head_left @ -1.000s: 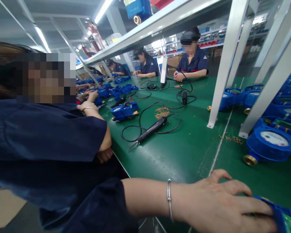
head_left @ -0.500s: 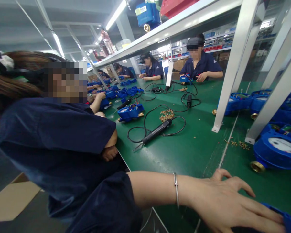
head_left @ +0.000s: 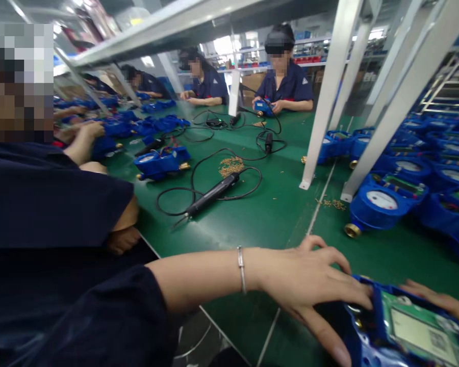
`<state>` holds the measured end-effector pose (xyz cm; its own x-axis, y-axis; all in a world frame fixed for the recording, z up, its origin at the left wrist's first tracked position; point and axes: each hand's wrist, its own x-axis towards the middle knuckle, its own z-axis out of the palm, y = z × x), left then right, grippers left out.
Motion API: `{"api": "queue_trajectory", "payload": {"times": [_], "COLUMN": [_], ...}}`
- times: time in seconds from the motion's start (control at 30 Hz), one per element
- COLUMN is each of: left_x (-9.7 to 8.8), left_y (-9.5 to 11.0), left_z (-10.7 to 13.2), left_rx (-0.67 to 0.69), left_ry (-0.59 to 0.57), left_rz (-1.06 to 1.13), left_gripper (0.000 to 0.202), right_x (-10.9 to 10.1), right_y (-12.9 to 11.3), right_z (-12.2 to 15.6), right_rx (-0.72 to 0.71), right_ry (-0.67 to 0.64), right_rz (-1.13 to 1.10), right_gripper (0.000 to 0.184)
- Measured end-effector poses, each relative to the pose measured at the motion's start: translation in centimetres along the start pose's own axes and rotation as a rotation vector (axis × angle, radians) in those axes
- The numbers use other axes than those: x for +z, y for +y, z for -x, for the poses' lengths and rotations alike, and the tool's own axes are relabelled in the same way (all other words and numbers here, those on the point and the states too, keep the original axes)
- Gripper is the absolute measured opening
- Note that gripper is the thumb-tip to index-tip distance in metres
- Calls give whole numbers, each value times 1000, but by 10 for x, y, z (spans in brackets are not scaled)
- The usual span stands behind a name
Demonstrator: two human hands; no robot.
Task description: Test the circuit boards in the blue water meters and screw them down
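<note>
Fingers (head_left: 356,294), L. hand (head_left: 304,280): loosely grasping rim of blue meter (head_left: 380,352), R. hand (head_left: 445,302) grip can't tell; unit near-right of blk. screwdriver (head_left: 212,196), prob. med. wt., stiff, slick; exposed bd. (head_left: 434,308) likely fragile, best held by outer walls.

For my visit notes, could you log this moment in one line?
left fingers: spread, on near meter | right fingers: at its edge | screwdriver: lying on table

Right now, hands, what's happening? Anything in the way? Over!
Left hand on the blue meter. Right hand at its far edge, grip unclear. Meter's screen faces up. Black tool lies away from both hands.
</note>
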<state>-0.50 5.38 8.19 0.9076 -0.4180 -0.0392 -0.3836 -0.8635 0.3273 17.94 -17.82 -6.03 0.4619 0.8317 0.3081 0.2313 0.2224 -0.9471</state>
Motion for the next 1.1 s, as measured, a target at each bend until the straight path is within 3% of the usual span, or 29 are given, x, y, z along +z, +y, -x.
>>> {"api": "queue_trajectory", "payload": {"times": [0.1,0.27,0.5,0.7,1.1], "left_x": [1,6,9,14,34], "left_y": [-6,-16,-23,-16,-5], "left_z": [0,-3,-9,-14,-17], "left_rx": [-1,35,95,86,-61], "left_ry": [22,60,91,105,243], "left_rz": [106,140,16,-110,-124], "left_gripper": [67,70,71,50,65], "right_x": [3,21,23,22,23], "right_y": [-22,-43,-44,-43,-47], "right_z": [12,3,4,5,1], "right_rx": [73,30,60,79,53], "right_ry": [18,46,61,57,59], "right_rz": [160,176,136,124,135], "right_gripper": [63,58,58,63,55]}}
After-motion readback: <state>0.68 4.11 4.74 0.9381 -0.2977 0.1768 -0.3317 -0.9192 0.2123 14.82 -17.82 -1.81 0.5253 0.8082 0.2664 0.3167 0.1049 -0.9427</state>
